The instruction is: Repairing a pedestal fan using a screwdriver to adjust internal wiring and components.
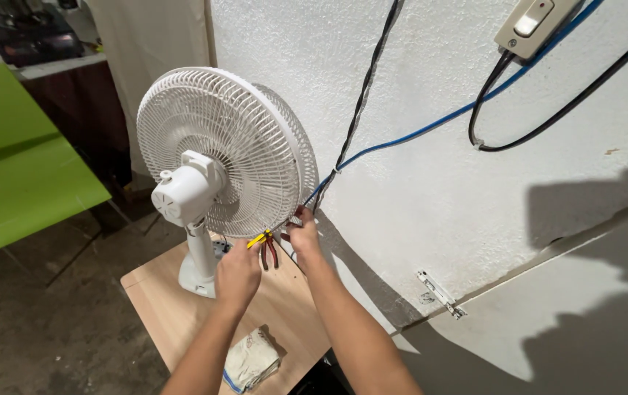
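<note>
Head camera looks down on a white table fan standing on a light wooden table, its motor housing turned toward the viewer and its round grille facing a rough white wall. Both hands work at the bottom rim of the grille. The left hand is closed around a yellow-handled tool, apparently a screwdriver, whose tip points up at the lower edge of the cage. The right hand pinches the grille rim just beside that spot, fingers curled onto the plastic ring. Red-handled pliers hang or rest between the two hands, just below the rim; whether either hand holds them cannot be told. A crumpled cloth with a blue edge lies on the near part of the table, close under the left forearm. Behind the fan, a blue cable and black cables run across the wall, up to a beige switch box at the top right. To the left, a green sheet drapes over dark furniture.
</note>
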